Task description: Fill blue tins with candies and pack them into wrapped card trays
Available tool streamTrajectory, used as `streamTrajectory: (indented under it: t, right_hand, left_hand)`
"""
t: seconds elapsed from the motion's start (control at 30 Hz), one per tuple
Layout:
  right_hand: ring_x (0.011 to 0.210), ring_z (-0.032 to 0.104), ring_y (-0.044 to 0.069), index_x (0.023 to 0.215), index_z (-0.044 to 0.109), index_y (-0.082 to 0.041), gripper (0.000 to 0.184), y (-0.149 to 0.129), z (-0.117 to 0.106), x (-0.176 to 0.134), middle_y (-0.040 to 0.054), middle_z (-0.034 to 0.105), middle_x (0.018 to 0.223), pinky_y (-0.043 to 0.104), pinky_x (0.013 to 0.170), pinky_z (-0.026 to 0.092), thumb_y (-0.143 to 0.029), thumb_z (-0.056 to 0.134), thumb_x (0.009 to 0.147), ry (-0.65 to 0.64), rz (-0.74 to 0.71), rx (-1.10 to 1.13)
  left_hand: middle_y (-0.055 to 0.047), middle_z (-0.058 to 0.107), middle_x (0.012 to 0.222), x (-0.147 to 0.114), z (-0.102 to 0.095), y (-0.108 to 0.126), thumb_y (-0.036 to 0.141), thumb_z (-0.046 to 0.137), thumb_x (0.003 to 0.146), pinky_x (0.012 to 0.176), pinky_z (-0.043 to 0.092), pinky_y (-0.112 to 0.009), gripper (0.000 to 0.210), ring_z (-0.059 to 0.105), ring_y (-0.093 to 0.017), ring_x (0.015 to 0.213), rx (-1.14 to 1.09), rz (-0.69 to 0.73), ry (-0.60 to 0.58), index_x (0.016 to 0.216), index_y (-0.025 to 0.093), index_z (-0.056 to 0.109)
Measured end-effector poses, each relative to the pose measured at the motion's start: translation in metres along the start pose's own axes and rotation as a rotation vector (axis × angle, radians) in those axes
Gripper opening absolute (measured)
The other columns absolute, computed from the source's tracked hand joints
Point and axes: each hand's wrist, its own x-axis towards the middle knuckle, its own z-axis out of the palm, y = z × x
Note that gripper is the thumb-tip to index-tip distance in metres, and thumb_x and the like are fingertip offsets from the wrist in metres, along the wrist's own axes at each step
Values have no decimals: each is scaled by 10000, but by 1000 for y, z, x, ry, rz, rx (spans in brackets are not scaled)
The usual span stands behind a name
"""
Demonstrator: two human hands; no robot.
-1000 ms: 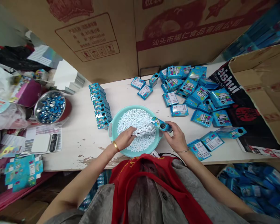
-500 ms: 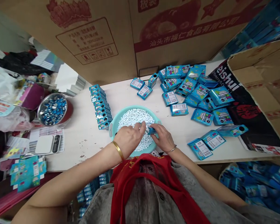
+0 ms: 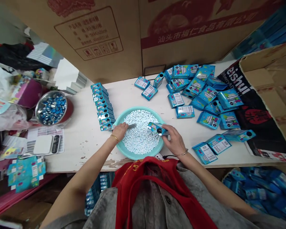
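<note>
My left hand (image 3: 120,131) is closed at the left rim of a light-green basin (image 3: 124,152), gripping a small grey metal scoop (image 3: 132,126). The scoop's end reaches over the white candies (image 3: 143,143) that fill the basin. My right hand (image 3: 174,140) pinches a small blue candy box (image 3: 154,128) above the basin's right side. The box lies tilted, its round dark hole facing up toward me, and some white candies show at its edges. To the left of the basin, a row of blue boxes (image 3: 104,106) stands with their holes upward.
Loose blue boxes (image 3: 197,87) are piled at the back right, beside an open carton (image 3: 264,76). A pot of shiny blue pieces (image 3: 53,108) and a white scale (image 3: 43,144) stand on the left. Big cardboard cartons (image 3: 128,57) wall off the back.
My left hand has drawn away from the box to the basin's left rim, and the scoop now shows. My right hand has shifted slightly right with the box, whose hole is now visible.
</note>
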Motion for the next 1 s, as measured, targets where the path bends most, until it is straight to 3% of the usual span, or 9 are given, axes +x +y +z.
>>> streamTrajectory:
  t: [0.1, 0.2, 0.37, 0.5, 0.63, 0.8, 0.9, 1.0]
  right_hand:
    - [1087, 573, 270, 1199, 505, -197, 385, -2, -8, 1, 120, 611, 1154, 473, 946, 488, -171, 514, 816, 7, 46, 8]
    - [1060, 584, 264, 1186, 513, -196, 374, -4, -15, 1, 116, 617, 1128, 454, 920, 497, -191, 526, 813, 24, 97, 18]
    - [1000, 606, 247, 1168, 522, -210, 346, -3, -18, 0, 95, 629, 1090, 420, 876, 512, -244, 554, 825, 67, 156, 35]
    - [990, 608, 248, 1175, 517, -212, 361, 1, -18, -2, 92, 624, 1092, 421, 868, 511, -288, 577, 827, 89, 202, 44]
    - [996, 604, 246, 1180, 514, -212, 357, 2, -20, -4, 90, 621, 1090, 416, 866, 512, -275, 563, 832, 101, 204, 28]
    - [1032, 587, 268, 1181, 514, -206, 349, -1, -13, -2, 109, 618, 1111, 448, 891, 508, -241, 535, 834, 49, 129, -39]
    - [1070, 574, 269, 1188, 509, -212, 362, -6, -5, 1, 102, 617, 1137, 458, 916, 502, -191, 514, 827, 3, 37, -51]
    - [1086, 570, 268, 1203, 501, -222, 386, -14, 4, 4, 94, 619, 1141, 470, 936, 496, -158, 500, 822, -25, -32, -36]
  left_hand:
    - [-101, 569, 1114, 23, 30, 11, 97, 359, 911, 937, 427, -351, 280, 536, -207, 1050, -81, 90, -11, 1107, 158, 549]
    - [-105, 558, 1168, 38, 43, 29, 106, 381, 896, 941, 430, -345, 300, 524, -214, 1080, -173, 166, -17, 1157, 153, 521]
    - [-116, 560, 1188, 46, 55, 45, 104, 426, 864, 976, 408, -311, 314, 525, -203, 1095, -335, 238, 6, 1169, 121, 501]
    - [-106, 587, 1131, 33, 52, 50, 128, 448, 871, 928, 438, -299, 296, 561, -187, 1017, -445, 274, 32, 1164, 133, 492]
    - [-111, 581, 1128, 2, 25, 42, 236, 446, 925, 923, 443, -309, 274, 559, -182, 1022, -527, 330, 91, 1182, 144, 470]
    - [-125, 581, 1084, -41, -38, 29, 276, 423, 946, 900, 454, -333, 266, 549, -196, 1023, -523, 436, 216, 1163, 132, 478]
    - [-117, 578, 1083, -55, -76, 36, 243, 427, 940, 897, 463, -332, 249, 554, -195, 1019, -389, 436, 183, 1155, 133, 485]
    - [-109, 583, 1085, -60, -106, 55, 177, 453, 910, 869, 482, -340, 254, 574, -209, 1011, -167, 370, 70, 1159, 141, 493]
